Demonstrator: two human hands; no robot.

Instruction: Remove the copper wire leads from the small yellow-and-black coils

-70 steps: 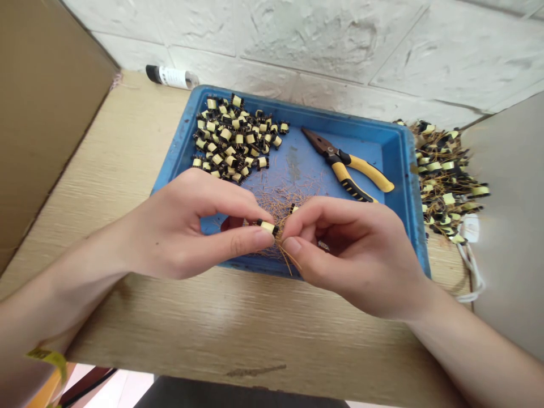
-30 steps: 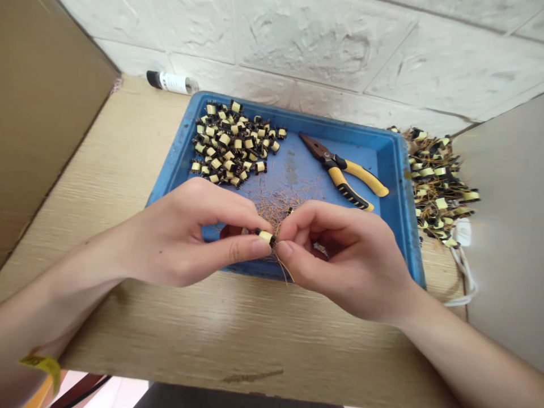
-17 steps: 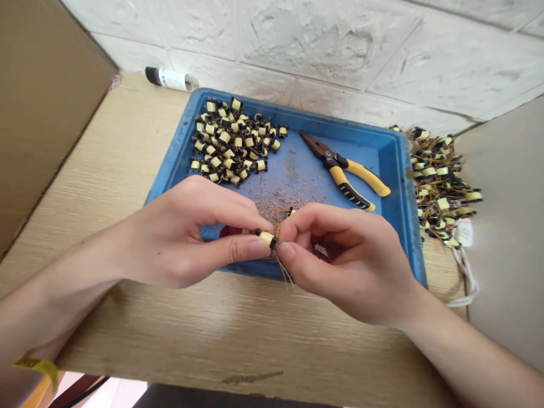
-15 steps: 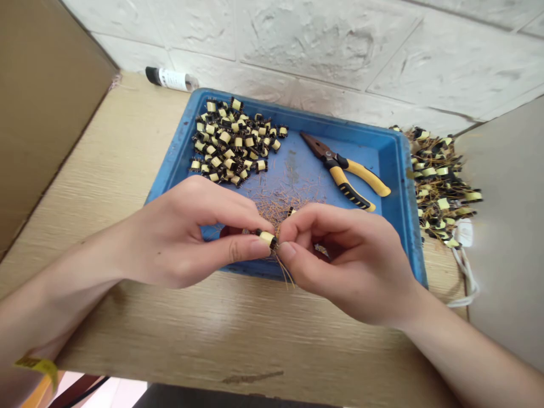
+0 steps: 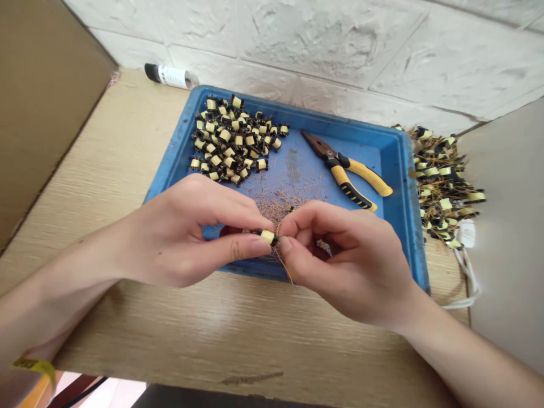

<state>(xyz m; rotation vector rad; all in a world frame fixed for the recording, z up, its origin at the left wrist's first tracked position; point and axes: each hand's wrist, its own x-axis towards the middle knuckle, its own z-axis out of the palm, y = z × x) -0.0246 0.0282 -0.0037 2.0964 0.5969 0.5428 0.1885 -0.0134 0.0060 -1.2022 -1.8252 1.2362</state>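
Over the tray's near edge [image 5: 255, 267], my left hand [image 5: 172, 241] is pinching a coil [image 5: 267, 236], my right hand [image 5: 352, 258] its wires [image 5: 285, 267]. I'm risking a break if I'm tugging hard.

The coil [image 5: 267, 236] above the scuffed plastic tray [image 5: 357, 148] is showing smooth tape, the pliers [image 5: 339, 161] inside the tray dull metal, the wall [image 5: 306, 48] behind it rough relief.

Soft, bright light puts a pale sheen on the wooden table [image 5: 219, 320], while fine detail looks slightly smeared.
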